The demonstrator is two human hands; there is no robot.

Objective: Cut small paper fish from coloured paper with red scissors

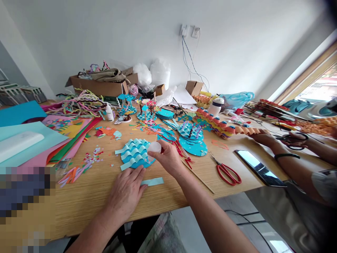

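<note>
Nearest the wooden table's (92, 207) front edge, the left hand (127, 188) lies palm down, fingers narrow together, tips at the near rim of the blue disc (135, 153); its thumb is spread to the loose pale-blue strip (155, 181). The disc lies flat on the table, bearing wavy pale-blue strips (two ends overhang its left side). Over its right edge, the right hand (168, 156) has thumb and fingers closed around a whitish round-ended container (154, 147); its contents cannot be told.

To the right lie a thin wooden stick (198, 177), red-handled scissors (228, 174) and a dark phone (259, 168). Beyond the phone, another person's hand (295, 140) holds black-handled scissors (300, 136).

Farther back stand decorated blue discs (190, 130) and, left of them, a white bottle (109, 113). Behind these, an open cardboard box (97, 86) sits near the wall (118, 31).
</note>
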